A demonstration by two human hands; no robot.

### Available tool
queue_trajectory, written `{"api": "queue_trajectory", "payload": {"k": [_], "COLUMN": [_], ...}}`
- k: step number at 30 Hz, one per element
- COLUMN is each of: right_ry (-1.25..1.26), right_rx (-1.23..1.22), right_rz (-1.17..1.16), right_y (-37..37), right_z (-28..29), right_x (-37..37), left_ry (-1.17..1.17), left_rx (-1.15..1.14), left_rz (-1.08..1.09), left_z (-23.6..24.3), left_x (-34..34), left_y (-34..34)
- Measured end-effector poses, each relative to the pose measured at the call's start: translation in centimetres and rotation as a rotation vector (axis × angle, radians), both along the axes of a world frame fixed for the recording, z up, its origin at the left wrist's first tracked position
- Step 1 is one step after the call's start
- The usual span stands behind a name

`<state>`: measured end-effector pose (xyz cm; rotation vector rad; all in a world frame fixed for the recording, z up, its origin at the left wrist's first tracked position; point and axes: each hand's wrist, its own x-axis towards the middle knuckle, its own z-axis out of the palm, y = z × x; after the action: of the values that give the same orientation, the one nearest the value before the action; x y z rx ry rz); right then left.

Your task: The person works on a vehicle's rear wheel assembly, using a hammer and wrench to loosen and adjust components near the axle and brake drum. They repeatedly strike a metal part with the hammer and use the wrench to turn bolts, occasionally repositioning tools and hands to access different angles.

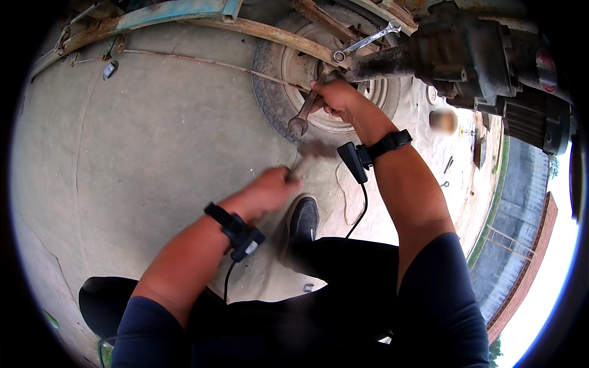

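Observation:
My right hand (338, 99) is closed around the middle of a worn open-end wrench (299, 124). Its far end is up at the axle by the wheel, and its near open jaw points down toward me. In my left hand (269, 193) is a hammer (316, 149), blurred by motion. The hammer head is below the wrench's near jaw, apart from it. A shiny combination wrench (368, 42) lies across the axle area just above my right hand. Behind both hands stands a wheel with a dusty tyre (268, 80).
A dark, greasy motor and gear housing (472, 58) fills the upper right. Rusty and blue frame bars (153, 17) span the top, with a thin rod (202, 60) below them. My shoe (304, 218) is on the concrete floor (147, 135). Small tools (448, 165) lie at right.

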<state>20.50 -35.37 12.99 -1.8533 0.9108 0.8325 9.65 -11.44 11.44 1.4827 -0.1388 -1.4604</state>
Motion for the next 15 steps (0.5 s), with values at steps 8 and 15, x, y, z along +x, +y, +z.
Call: {"api": "queue_trajectory", "payload": {"k": [8, 15], "right_ry": [0.021, 0.015], "right_rx": [0.071, 0.098], "right_rz": [0.031, -0.013], "right_y": [-0.9, -0.9], "right_z": [-0.4, 0.1], "right_x": [0.3, 0.1], "left_ry": [-0.271, -0.013], "left_rx": [-0.109, 0.015], "left_rz": [-0.187, 0.063], "left_z": [0.3, 1.0], "left_x": [-4.7, 0.5], "left_y": [-0.1, -0.4]}}
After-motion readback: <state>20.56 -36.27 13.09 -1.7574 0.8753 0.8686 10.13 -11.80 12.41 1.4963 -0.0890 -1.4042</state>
